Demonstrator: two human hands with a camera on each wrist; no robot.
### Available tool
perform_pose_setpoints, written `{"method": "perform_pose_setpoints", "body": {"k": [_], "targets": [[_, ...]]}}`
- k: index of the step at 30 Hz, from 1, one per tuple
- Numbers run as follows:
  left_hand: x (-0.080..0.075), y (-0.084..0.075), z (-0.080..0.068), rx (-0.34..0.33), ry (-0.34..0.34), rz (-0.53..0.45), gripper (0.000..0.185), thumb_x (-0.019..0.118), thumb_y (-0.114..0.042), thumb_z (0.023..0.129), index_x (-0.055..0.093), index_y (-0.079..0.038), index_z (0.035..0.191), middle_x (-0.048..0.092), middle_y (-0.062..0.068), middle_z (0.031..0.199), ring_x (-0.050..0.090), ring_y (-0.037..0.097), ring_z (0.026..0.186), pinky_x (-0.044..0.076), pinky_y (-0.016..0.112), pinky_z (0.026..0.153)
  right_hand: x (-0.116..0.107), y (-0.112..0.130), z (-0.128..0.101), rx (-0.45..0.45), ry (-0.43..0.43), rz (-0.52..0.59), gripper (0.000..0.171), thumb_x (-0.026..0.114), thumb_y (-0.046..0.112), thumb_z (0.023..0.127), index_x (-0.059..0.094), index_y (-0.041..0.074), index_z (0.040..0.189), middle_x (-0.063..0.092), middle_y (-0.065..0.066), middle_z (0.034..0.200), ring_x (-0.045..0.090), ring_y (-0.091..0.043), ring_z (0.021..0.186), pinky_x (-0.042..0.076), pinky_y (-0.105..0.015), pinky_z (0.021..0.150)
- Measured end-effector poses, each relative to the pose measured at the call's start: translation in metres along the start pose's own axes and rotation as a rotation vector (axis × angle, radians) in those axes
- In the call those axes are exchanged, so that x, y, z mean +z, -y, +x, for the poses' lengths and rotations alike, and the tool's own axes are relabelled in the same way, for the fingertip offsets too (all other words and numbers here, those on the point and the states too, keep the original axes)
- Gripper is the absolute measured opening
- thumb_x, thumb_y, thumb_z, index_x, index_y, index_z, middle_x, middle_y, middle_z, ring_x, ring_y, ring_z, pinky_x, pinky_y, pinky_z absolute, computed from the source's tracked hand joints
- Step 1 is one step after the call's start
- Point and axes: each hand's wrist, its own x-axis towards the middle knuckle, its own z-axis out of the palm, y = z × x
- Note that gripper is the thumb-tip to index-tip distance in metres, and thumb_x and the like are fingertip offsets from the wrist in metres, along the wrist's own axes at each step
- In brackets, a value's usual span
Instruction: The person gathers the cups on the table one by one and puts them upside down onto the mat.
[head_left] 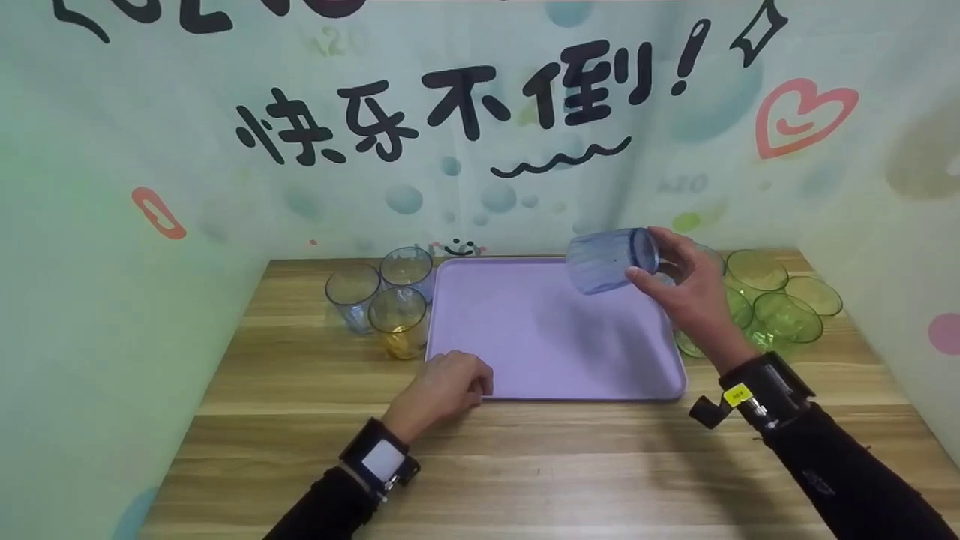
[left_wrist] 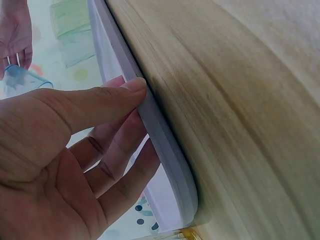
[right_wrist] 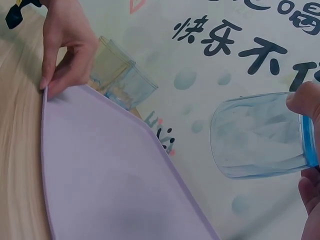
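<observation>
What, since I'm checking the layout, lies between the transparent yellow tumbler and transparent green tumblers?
The head view shows the rectangular purple tray, with a transparent blue tumbler held above it in the right hand.

The left hand (left_wrist: 50, 165) pinches the rim of a pale lilac tray (left_wrist: 167, 145), its thumb pressed to the outer edge and its fingers bent on the inner side, with a wood-grained tabletop (left_wrist: 240, 125) spreading beyond the rim. At the upper left the right hand (left_wrist: 15, 35) holds a bluish glass (left_wrist: 25, 82), well apart from the tray, and near the top a greenish glass (left_wrist: 72, 17) shows beside a paler one (left_wrist: 77, 47). A yellow thing (left_wrist: 190, 234), perhaps a glass, is cut off at the bottom.
</observation>
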Motion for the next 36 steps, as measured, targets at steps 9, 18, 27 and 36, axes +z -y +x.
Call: {"method": "perform_pose_setpoints", "body": {"k": [9, 18, 27, 36], "targets": [[0.0, -0.002, 0.0, -0.005, -0.003, 0.02, 0.013, 0.075, -0.002, 0.084, 0.075, -0.015, 0.087, 0.06, -0.008, 0.073, 0.058, 0.015, 0.073, 0.049, 0.033, 0.066, -0.006, -0.002, 0.011, 0.013, -0.031, -0.152, 0.067, 0.082, 0.011, 0.087, 0.049, -0.005, 0.143, 0.057, -0.019, 0.133, 0.056, -0.03, 0.119, 0.046, -0.031, 0.099], [0.001, -0.004, 0.0, -0.004, -0.018, 0.039, 0.017, 0.072, 0.0, 0.082, 0.076, -0.015, 0.089, 0.064, -0.005, 0.076, 0.06, 0.018, 0.075, 0.049, 0.034, 0.067, -0.01, -0.014, 0.018, 0.067, -0.032, -0.312, 0.071, 0.084, 0.022, 0.087, 0.05, -0.006, 0.142, 0.057, -0.021, 0.129, 0.057, -0.033, 0.116, 0.046, -0.042, 0.099], [0.001, -0.003, 0.0, -0.004, -0.026, 0.046, 0.018, 0.071, 0.001, 0.082, 0.075, -0.015, 0.089, 0.063, -0.005, 0.076, 0.059, 0.018, 0.075, 0.049, 0.034, 0.067, -0.012, -0.024, 0.025, 0.057, 0.025, -0.444, 0.072, 0.082, 0.022, 0.088, 0.047, -0.01, 0.142, 0.053, -0.028, 0.131, 0.053, -0.041, 0.12, 0.043, -0.055, 0.101], [0.003, -0.005, -0.002, 0.015, -0.054, 0.061, 0.02, 0.069, 0.003, 0.079, 0.075, -0.015, 0.085, 0.064, -0.006, 0.075, 0.061, 0.019, 0.075, 0.049, 0.035, 0.066, -0.01, -0.033, 0.031, 0.023, 0.052, -0.589, 0.073, 0.082, 0.024, 0.086, 0.049, -0.012, 0.14, 0.056, -0.032, 0.13, 0.053, -0.046, 0.121, 0.037, -0.059, 0.102]]}}
